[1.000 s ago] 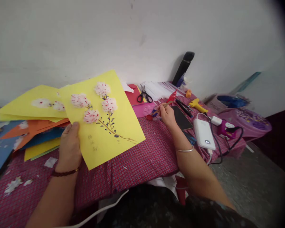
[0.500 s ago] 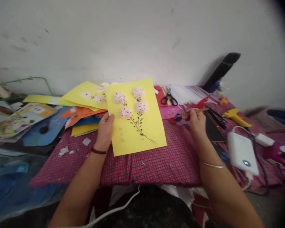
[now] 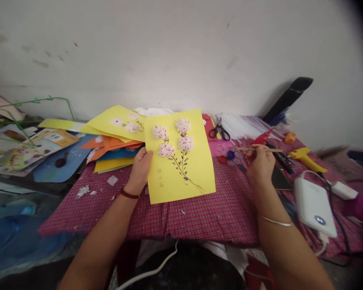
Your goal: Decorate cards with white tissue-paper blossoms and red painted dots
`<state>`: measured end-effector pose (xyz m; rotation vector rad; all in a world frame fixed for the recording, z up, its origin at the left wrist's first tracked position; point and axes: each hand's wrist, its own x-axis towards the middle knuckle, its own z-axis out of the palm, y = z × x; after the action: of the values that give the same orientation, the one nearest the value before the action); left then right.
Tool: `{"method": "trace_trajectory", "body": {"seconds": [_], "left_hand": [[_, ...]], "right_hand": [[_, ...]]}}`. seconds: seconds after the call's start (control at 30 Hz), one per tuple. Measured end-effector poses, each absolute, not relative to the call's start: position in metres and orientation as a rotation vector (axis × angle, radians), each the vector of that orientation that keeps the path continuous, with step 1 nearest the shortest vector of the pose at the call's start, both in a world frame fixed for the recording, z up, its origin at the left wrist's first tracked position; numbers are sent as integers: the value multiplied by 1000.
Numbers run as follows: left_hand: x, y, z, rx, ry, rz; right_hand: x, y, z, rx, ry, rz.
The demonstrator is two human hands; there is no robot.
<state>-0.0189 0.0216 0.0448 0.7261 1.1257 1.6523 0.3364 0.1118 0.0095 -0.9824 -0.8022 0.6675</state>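
Observation:
A yellow sheet of paper (image 3: 196,169) is tilted up above the table, with my left hand (image 3: 142,169) gripping its left edge. Puffy pink-white flowers (image 3: 185,143) with red specks stand out on it, above brown stems and dark painted leaves. My right hand (image 3: 261,163) pinches a thin wooden paintbrush (image 3: 274,150), held nearly level. Its tip points left, over a clear round palette (image 3: 222,150) with red and blue paint; whether it touches is unclear. A red pointed object (image 3: 262,137) lies just behind this hand.
Black scissors (image 3: 219,131) lie behind the palette. To the right are a yellow glue gun (image 3: 308,159), a white power bank (image 3: 315,207) and cables. Stacked coloured papers (image 3: 113,164) and another flowered yellow sheet (image 3: 109,121) lie left, on the checked tablecloth (image 3: 196,219).
The view has shifted slightly. My right hand has turned the paintbrush, and its tip has lifted from the red paint area to near the blue dab. The left hand still grips the sheet.

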Motion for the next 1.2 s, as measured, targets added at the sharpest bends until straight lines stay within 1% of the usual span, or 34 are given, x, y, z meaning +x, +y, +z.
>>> {"method": "trace_trajectory", "body": {"seconds": [0.17, 0.33, 0.47, 0.6, 0.67, 0.77, 0.97, 1.2], "left_hand": [[-13, 22, 38, 739, 1149, 1637], [-12, 24, 28, 838, 1183, 1618], [-14, 26, 24, 892, 1200, 1621], [-15, 28, 19, 944, 1166, 1624], [-16, 30, 16, 963, 1151, 1638], [-18, 32, 12, 960, 1149, 1654], [-15, 29, 18, 949, 1118, 1664], [-8, 17, 30, 964, 1092, 1649]], "right_hand": [[341, 119, 9, -965, -745, 694], [335, 110, 19, -808, -710, 716], [308, 92, 49, -673, -772, 670], [269, 77, 86, -610, -991, 644], [251, 73, 97, -563, -1073, 627], [231, 68, 94, -524, -1132, 607], [210, 51, 66, -590, -1258, 677], [200, 44, 60, -598, -1427, 719]]}}
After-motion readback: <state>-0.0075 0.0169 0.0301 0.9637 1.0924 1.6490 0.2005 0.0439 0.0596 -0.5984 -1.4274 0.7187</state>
